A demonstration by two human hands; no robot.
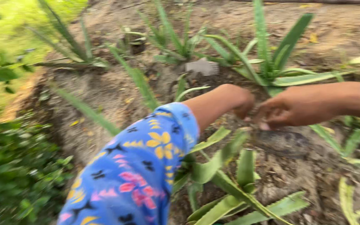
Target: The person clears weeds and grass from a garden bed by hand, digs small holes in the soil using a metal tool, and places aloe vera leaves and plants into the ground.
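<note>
While both arms reach out over the garden bed, the person's two hands meet in the middle, just above the brown, crumbly, dry soil [301, 166]. The left hand [240, 100] is curled into a loose fist with the knuckles up, and its fingers are tucked under, so it is hard to tell what they grip. The right hand [290, 110] is bent the same way, with the fingers bunched together and pointing down. The fingertips of both hands are very close, maybe touching, and they seem to pinch something small between them. The picture is blurry there, so that small thing cannot be made out.

The left arm wears a soft blue cloth sleeve with yellow and pink flowers [138, 175]. It looks loose and light.

Right under the hands grows a green spiky plant with thick, long, pointed leaves [230, 183]. The leaves look fat and smooth, with pale edges, and they spread out like a star. Likely the hands hang low because this plant sits low in the dirt.

Behind the hands stands another tall green spiky plant [271, 58] of the same kind. A small flat grey stone block [203, 66] lies on the soil farther back. Dark green leafy bushes [17, 166] fill the left side.
</note>
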